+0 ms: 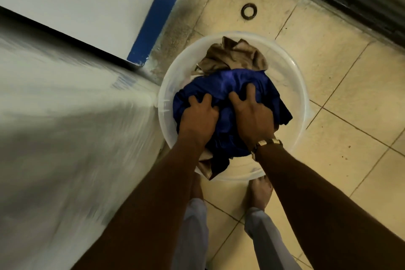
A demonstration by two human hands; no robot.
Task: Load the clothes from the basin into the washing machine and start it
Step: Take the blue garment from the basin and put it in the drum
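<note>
A clear plastic basin [293, 85] stands on the tiled floor in front of my feet. It holds a shiny blue garment [232, 81] on top and a tan garment [230, 57] at its far side. My left hand [198, 118] and my right hand [252, 114] both reach down into the basin, fingers curled into the blue cloth and gripping it. A gold watch [266, 143] sits on my right wrist. The white washing machine [61, 116] fills the left of the view, blurred; its opening is not visible.
A white wall with a blue strip [157, 19] rises behind the machine. A round floor drain [249, 11] lies beyond the basin. A dark door track [350, 0] runs along the upper right. My bare feet [259, 193] stand close behind the basin.
</note>
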